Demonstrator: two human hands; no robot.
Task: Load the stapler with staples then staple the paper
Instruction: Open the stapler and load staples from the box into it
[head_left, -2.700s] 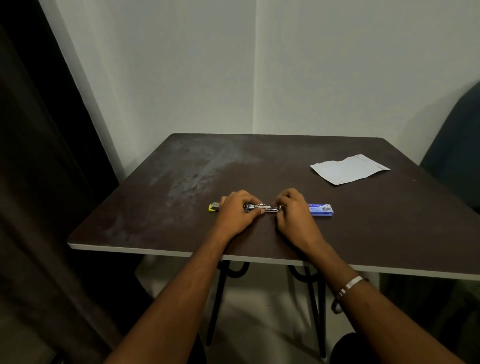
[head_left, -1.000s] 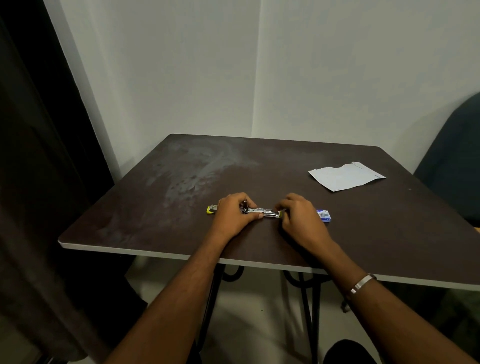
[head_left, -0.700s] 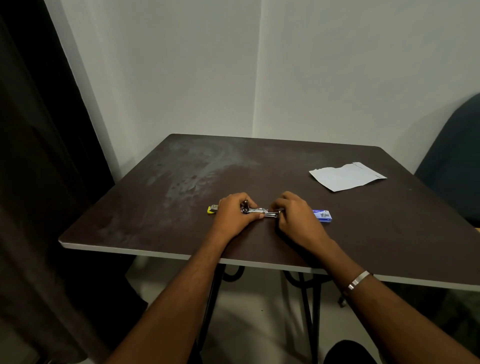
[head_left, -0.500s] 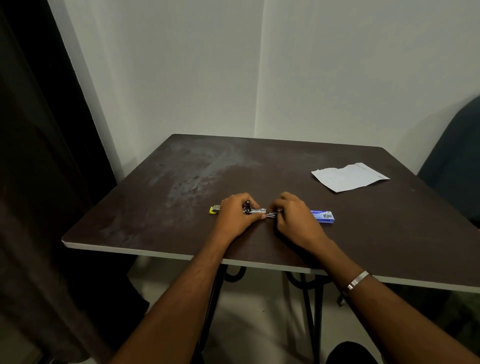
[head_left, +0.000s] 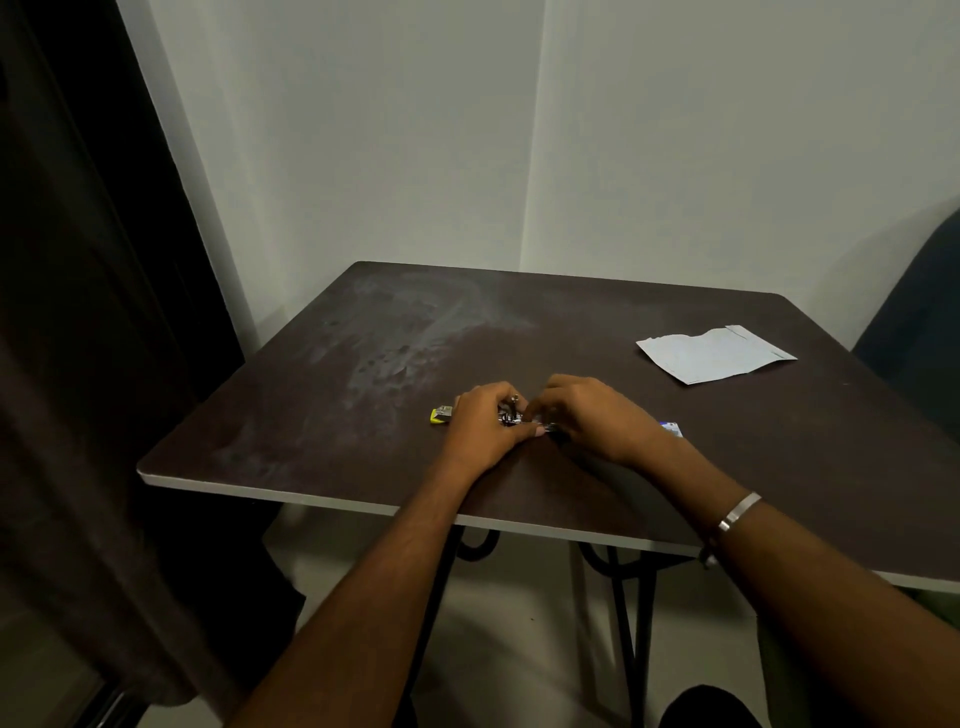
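Two bare hands meet over a small stapler (head_left: 511, 415) near the front middle of the dark brown table (head_left: 779, 452). The left hand (head_left: 485, 426) is closed around the stapler's left part, and only the yellow end pokes out at its 9 o'clock. Between the hands a short stretch of bright metal shows. The right hand (head_left: 592, 418) curls down onto the stapler's right part, fingertips pinched at the metal; what exactly they hold is hidden, so I cannot tell whether staples are in them. Most of the stapler is covered by both hands.

At 3 o'clock of the right hand, just behind the wrist, a corner of a blue staple box (head_left: 671, 428) peeks out. A metal bangle (head_left: 737, 512) sits on the right forearm. The white paper (head_left: 714, 356), with a torn upper edge, lies flat at 1 o'clock from the hands, well apart from them, toward the table's far right. Pale smudges mark the tabletop at 11 o'clock. A dark curtain (head_left: 78, 364) hangs at the left.
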